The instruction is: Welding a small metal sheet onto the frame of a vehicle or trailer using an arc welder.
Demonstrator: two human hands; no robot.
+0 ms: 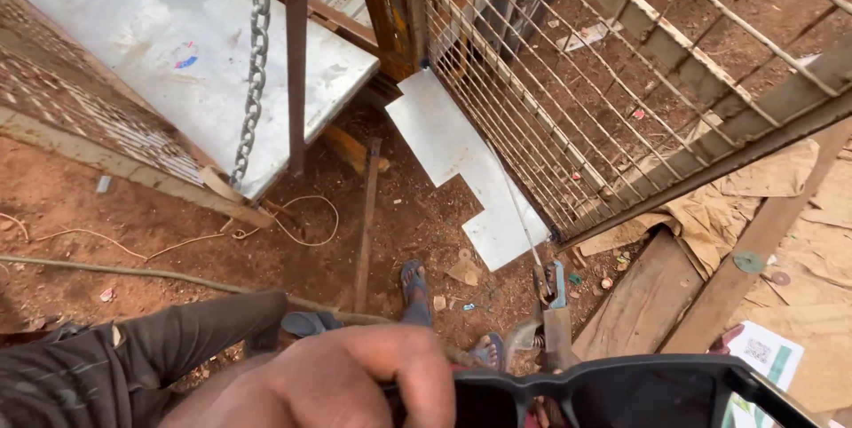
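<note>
Hand [342, 384] grips black goggles [621, 392], above welding holder [550, 290], near wire-mesh gate [568, 99].

A hand [355, 384] is near the bottom, fingers bent around the edge of a black frame [621, 392]. Which hand it is cannot be told. Far right leans a wire gate [568, 82]. On the left, a chain [255, 64] hangs over a grey metal sheet [160, 37]. Red dirt [71, 206] lies below.

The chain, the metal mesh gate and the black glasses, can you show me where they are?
chain [255, 73], head view, on the links halfway down.
metal mesh gate [568, 99], head view, on its wire grid.
black glasses [568, 390], head view, on the frame's bridge.
</note>
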